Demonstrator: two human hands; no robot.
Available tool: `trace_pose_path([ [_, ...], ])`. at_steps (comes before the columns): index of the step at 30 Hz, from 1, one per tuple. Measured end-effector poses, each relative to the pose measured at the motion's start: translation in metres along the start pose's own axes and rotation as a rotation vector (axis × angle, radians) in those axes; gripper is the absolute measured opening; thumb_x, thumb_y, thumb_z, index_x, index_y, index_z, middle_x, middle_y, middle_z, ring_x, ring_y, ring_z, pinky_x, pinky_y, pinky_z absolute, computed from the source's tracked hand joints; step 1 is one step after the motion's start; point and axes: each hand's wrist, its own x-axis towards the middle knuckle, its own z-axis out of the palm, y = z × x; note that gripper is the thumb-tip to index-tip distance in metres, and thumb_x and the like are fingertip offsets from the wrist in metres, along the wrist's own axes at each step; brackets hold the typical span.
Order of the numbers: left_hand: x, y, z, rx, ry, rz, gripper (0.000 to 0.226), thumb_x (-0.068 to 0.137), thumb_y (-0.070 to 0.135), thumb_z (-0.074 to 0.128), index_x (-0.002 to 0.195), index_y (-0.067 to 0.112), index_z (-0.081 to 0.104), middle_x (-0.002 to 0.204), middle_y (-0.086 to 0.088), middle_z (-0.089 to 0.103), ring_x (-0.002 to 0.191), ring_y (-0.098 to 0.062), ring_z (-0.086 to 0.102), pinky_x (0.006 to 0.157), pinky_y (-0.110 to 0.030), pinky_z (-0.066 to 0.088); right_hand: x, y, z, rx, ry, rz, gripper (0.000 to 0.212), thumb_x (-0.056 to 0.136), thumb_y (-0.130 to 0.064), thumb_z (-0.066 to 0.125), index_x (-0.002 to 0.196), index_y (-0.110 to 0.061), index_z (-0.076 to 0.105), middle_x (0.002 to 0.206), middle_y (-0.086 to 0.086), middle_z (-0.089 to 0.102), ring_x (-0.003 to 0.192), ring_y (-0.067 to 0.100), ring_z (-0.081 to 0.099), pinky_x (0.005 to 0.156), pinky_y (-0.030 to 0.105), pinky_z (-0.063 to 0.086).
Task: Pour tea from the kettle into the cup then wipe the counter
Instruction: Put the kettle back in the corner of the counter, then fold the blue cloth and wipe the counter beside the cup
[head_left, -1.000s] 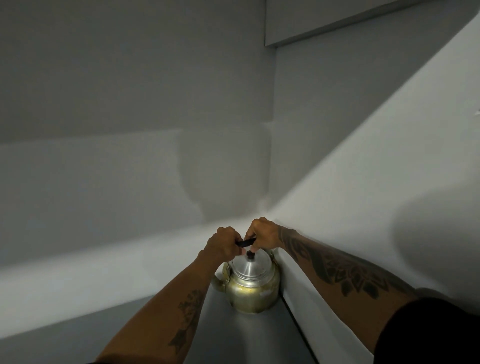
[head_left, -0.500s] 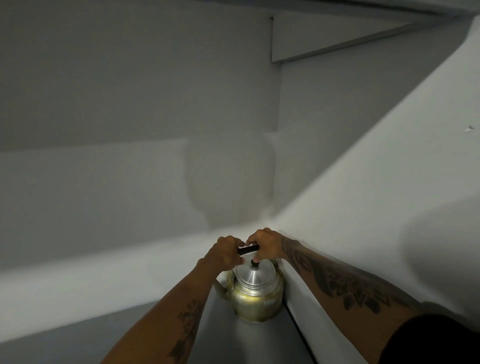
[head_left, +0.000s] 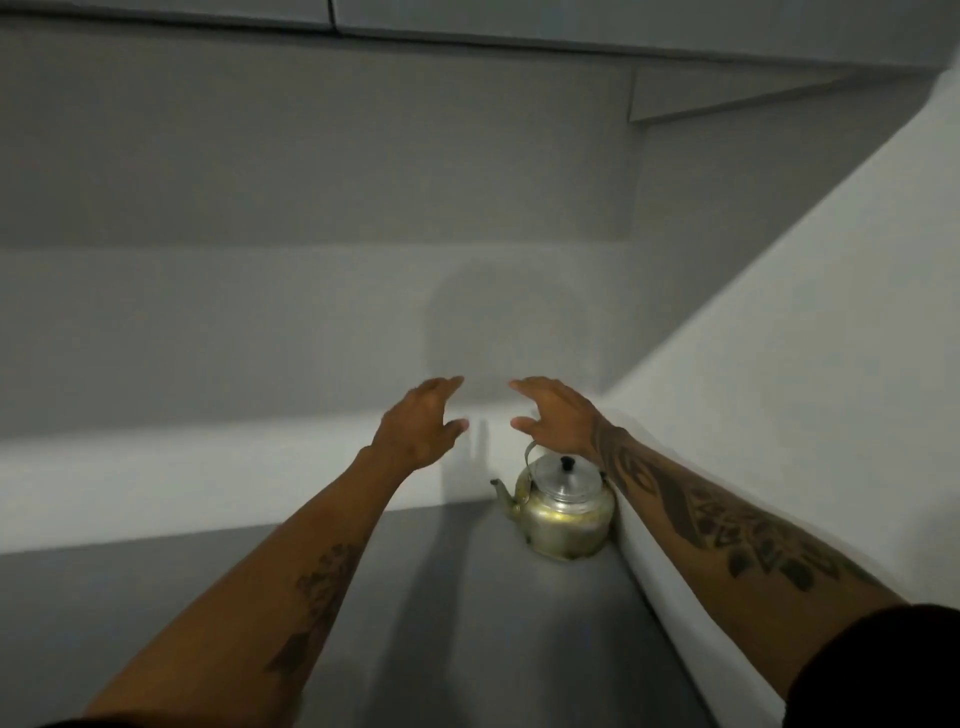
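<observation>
On grey counter (head_left: 467, 623), kettle (head_left: 563, 512) against white wall (head_left: 779, 338).

kettle (head_left: 563, 506) handle top hidden behind right hand (head_left: 558, 415), both upper arms cut off by bottom edge

The kettle (head_left: 563, 512) is dull silver with brassy yellow tarnish, its lid knob (head_left: 567, 462) black. Beneath it the counter (head_left: 467, 623) is plain grey; beside it, white walls (head_left: 779, 338).

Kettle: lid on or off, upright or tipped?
Lid on, upright. The kettle sits flat on the grey counter, its silver lid seated with the black knob on top. Fill level cannot be told.
</observation>
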Motion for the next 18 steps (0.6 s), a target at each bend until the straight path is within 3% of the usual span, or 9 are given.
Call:
trace_pose_path([
  [7,-0.137,-0.083,-0.052,0.173,0.106,-0.015,0.069,0.091,0.039,0.053,0.15,0.02,0.022,0.158,-0.013,0.024,0.147,-0.032,0.018,0.116,-0.051,0.022,-0.056,-0.16,0.061,0.044,0.012,-0.149,0.063,0.095,-0.042,0.049,0.15,-0.024,0.025,0.158,0.006,0.028,0.145,0.025,0.024,0.119,0.044,0.021],
  [13,-0.294,-0.19,-0.071,0.169,0.045,-0.285,0.068,0.094,0.038,0.049,0.151,0.018,0.016,0.159,-0.014,0.017,0.148,-0.034,0.012,0.117,-0.055,0.019,-0.098,-0.327,0.147,0.097,-0.147,-0.286,0.062,0.095,-0.042,0.048,0.15,-0.026,0.024,0.16,0.005,0.022,0.147,0.026,0.019,0.12,0.045,0.015],
  [18,-0.398,-0.245,-0.065,0.148,-0.057,-0.529,0.068,0.093,0.037,0.047,0.149,0.012,0.018,0.158,-0.015,0.017,0.147,-0.034,0.013,0.114,-0.054,0.02,-0.12,-0.425,0.211,0.104,-0.228,-0.359,0.06,0.094,-0.039,0.049,0.149,-0.022,0.03,0.157,0.01,0.028,0.144,0.028,0.026,0.119,0.041,0.018],
])
